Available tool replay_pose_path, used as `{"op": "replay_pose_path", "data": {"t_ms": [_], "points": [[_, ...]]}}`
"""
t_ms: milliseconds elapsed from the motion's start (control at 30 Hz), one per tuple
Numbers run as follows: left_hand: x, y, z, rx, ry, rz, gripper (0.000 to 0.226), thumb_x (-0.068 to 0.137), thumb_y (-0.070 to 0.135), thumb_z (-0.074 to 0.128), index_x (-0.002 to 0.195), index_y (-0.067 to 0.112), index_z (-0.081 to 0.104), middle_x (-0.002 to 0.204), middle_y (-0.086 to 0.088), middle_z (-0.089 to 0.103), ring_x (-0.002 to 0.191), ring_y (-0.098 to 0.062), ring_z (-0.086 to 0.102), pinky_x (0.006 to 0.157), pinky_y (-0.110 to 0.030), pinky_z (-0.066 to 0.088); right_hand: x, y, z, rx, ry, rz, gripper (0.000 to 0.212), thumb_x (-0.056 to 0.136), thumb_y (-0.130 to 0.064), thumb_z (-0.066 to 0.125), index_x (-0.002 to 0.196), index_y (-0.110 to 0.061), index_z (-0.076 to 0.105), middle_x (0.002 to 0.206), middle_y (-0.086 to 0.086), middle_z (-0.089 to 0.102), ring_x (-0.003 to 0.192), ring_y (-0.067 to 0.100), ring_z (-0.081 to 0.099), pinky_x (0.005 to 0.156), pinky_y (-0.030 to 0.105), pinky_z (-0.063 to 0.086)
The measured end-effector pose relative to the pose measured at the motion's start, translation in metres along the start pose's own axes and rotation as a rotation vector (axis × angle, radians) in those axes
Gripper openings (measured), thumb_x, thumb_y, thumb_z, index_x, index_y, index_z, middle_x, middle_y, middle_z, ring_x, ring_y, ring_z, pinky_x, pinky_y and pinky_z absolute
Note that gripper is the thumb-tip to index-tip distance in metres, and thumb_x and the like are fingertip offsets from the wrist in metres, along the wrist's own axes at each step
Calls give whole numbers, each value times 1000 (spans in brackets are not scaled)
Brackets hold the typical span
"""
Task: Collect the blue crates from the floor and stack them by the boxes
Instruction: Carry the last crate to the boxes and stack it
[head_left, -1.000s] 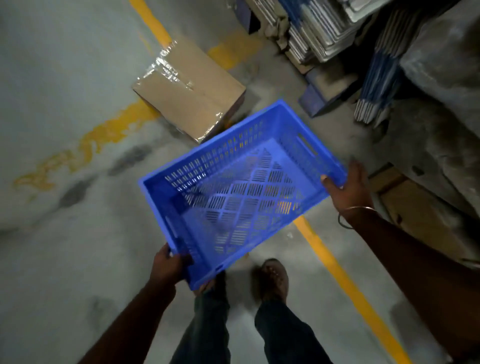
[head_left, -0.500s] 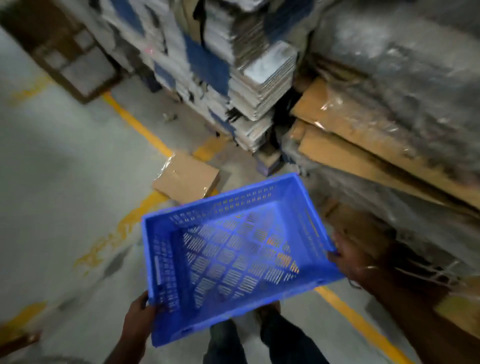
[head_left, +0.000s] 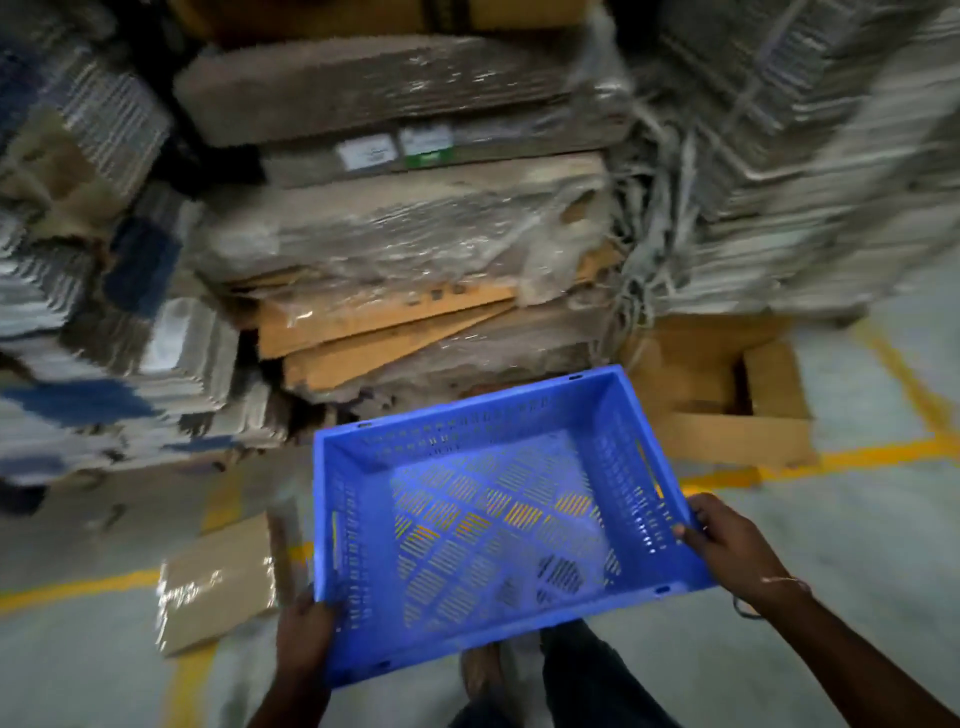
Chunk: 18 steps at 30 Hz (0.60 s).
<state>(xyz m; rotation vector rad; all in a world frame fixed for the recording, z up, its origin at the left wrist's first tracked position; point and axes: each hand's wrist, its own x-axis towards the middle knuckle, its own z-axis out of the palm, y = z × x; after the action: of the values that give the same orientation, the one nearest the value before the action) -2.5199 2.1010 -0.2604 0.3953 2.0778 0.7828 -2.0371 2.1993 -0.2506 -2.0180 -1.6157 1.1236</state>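
Note:
An empty blue perforated crate (head_left: 493, 509) hangs in the air in front of me, above the concrete floor. My left hand (head_left: 306, 634) grips its near left rim. Over on the crate's right rim, my right hand (head_left: 727, 545) grips the edge, with a thin bangle on the wrist. Stacks of flattened cardboard boxes wrapped in plastic (head_left: 405, 244) rise just beyond the crate's far side. No other blue crate is in view.
A taped flat cardboard piece (head_left: 218, 587) lies on the floor at lower left. An open brown carton (head_left: 727, 395) sits on the floor at right. Bundled sheet stacks (head_left: 78, 338) stand at left and upper right. Yellow floor lines (head_left: 831, 462) cross the grey concrete. My feet show below the crate.
My view has swung right and up toward the cardboard stacks. The crate, still held in both hands, has come closer to the stacks and sits more level.

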Motion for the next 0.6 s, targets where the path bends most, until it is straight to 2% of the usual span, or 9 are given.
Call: {"op": "replay_pose_path", "data": {"t_ms": [67,100,167,267,367,400,433,500,600], "points": [[-20,25,25,58,-52,131,26,86,8,70,109,21,72,64,-2,68,73,-24,61,81,-46,53,-45,28,-28,40,95,69,21,85,-14,71,83,-30,58,75,-18,63,61,1,53,59,16,38],[-32,39,39,77,-81,166,25,85,0,68,98,20,74,60,1,67,72,-25,60,81,-46,52,-66,41,-40,58,141,92,21,85,-14,71,83,-31,58,75,-19,63,61,0,52,59,16,37],[-43,59,74,127,-155,187,13,73,6,70,85,8,74,64,-8,68,76,-31,62,78,-47,52,-107,72,-64,115,233,137,24,84,-11,71,86,-31,59,77,-15,63,64,0,53,64,20,40],[-88,95,140,166,-267,226,25,54,21,65,77,11,68,73,-18,65,84,-37,67,74,-46,53,-163,130,-101,196,350,219,33,80,-2,69,90,-32,59,79,-3,63,68,0,54,70,27,42],[-191,133,209,229,-370,341,15,73,7,71,71,12,57,46,3,60,51,-9,61,48,-24,46,-219,183,-138,285,448,267,46,79,8,65,99,-33,59,86,-9,68,71,-1,56,74,24,46],[-213,136,235,255,-389,375,14,83,-4,64,77,8,59,51,0,64,47,-7,58,46,-24,44,-236,200,-151,300,483,280,43,81,9,64,96,-31,60,86,-17,67,70,-4,56,72,18,45],[-233,138,261,277,-416,382,15,87,-10,58,90,4,63,68,-10,68,54,-13,58,51,-28,45,-255,217,-165,319,521,290,42,82,10,63,94,-30,60,85,-20,66,69,-6,56,69,13,43],[-267,139,316,294,-474,410,32,86,-11,57,113,1,66,91,-20,65,68,-26,57,66,-35,49,-291,247,-197,364,608,329,42,84,10,62,96,-29,59,87,-9,67,68,-4,58,66,11,43],[-327,141,399,382,-560,495,27,84,-9,59,107,2,68,87,-24,67,72,-29,59,75,-45,53,-343,297,-246,388,700,350,42,85,9,62,96,-31,58,89,-1,64,64,3,55,61,14,43]]}}
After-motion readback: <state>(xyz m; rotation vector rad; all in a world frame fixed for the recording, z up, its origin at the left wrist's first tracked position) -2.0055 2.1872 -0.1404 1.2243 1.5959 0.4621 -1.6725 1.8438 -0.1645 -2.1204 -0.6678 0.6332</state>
